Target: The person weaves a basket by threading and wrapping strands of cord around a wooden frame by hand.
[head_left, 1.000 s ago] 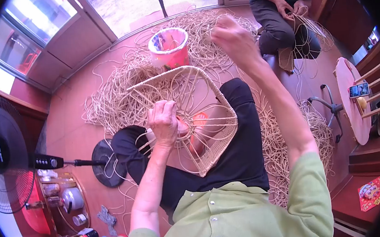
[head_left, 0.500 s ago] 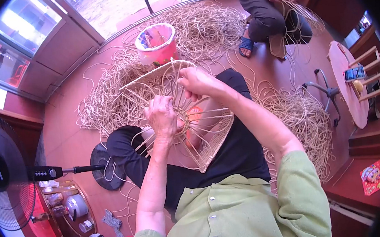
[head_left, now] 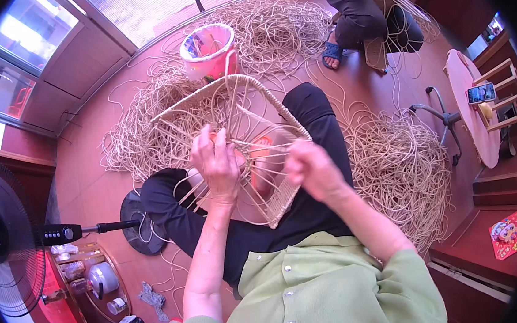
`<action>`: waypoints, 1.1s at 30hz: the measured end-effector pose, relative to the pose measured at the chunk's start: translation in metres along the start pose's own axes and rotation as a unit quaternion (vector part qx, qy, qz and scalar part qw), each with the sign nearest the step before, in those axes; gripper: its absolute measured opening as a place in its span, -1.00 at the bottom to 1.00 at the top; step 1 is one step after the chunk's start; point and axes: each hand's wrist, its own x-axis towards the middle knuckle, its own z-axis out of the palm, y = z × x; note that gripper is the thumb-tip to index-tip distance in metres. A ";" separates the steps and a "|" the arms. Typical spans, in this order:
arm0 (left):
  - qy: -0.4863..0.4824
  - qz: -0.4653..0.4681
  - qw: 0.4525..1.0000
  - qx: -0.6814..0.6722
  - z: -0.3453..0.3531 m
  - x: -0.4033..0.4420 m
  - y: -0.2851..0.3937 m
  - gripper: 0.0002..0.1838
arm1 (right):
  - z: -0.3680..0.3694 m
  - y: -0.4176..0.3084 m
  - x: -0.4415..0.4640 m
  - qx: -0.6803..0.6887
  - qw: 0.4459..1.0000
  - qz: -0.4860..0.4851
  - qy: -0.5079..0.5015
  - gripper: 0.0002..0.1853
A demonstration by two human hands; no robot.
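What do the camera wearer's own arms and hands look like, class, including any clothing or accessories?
Short light green sleeves, matching the buttoned shirt, end near the elbows, leaving the forearms bare. The left hand and right hand wear no gloves, and no watch or bracelet shows at the wrists. The right hand is blurred, so finer details such as rings cannot be told.

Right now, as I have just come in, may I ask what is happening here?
A seated person has a partly woven frame over their lap. Their left hand is at the loose cords near its middle, while their right hand, blurred, is by its right edge; its exact grip is unclear. Open gaps remain between the cords. A big heap of cord lies on the floor, and a pink bucket stands beyond the frame. Another person sits further back, handling similar strands.
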 end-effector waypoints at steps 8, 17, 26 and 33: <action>-0.044 0.050 0.997 -0.025 0.022 0.027 0.013 -0.87 | 0.001 -0.108 0.072 -0.315 0.926 -0.195 0.070 -0.80; -0.135 0.056 0.988 -0.048 0.013 0.023 0.010 -0.94 | 0.024 -0.026 0.089 -0.634 0.733 -0.246 0.016 -0.26; -0.172 0.080 0.978 -0.082 0.009 0.011 0.004 -0.80 | 0.022 -0.023 0.071 -0.581 0.784 -0.213 0.045 -0.04; -0.136 0.083 0.986 -0.054 0.012 0.010 0.007 -0.76 | 0.007 -0.004 0.058 0.039 0.984 -0.172 -0.007 -0.27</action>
